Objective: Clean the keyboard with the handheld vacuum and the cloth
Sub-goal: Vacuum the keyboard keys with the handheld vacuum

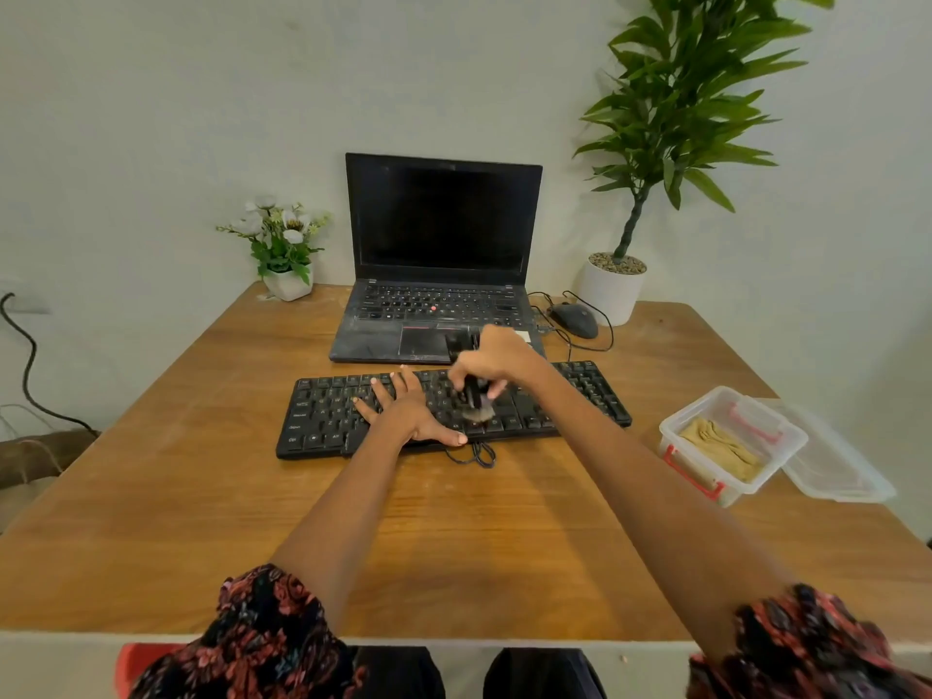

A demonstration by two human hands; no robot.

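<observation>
A black keyboard lies across the middle of the wooden table. My left hand rests flat on its keys with the fingers spread. My right hand grips a small black handheld vacuum whose brush tip touches the keys just right of my left hand; the image is blurred there. A tan cloth lies folded in an open clear plastic box at the right of the table.
An open black laptop stands behind the keyboard. A wired mouse sits beside a white-potted plant. A small flower pot is at the back left. The box's lid lies right of the box. The keyboard's cable loops at its front edge.
</observation>
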